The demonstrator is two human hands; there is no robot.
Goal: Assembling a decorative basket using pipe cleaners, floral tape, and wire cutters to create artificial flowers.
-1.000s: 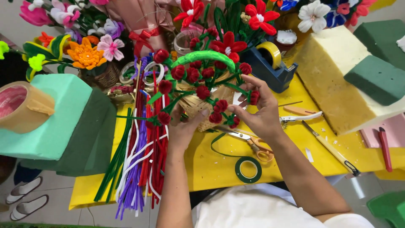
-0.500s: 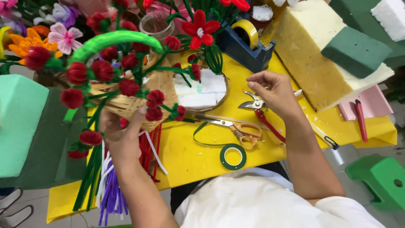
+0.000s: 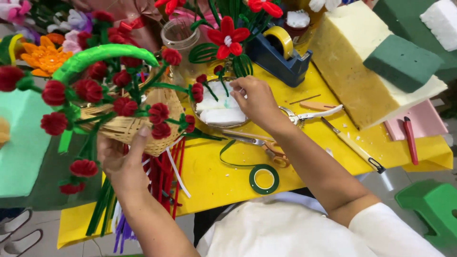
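Right hand (image 3: pixel 257 100) now off pliers (image 3: pixel 304 115), over bowl (image 3: pixel 221 124) rim (basket (image 3: pixel 128 126) adjacent).

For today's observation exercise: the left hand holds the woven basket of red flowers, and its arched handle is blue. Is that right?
Not quite. The head view shows the left hand holding the woven basket of red flowers, but its arched handle is green, not blue.
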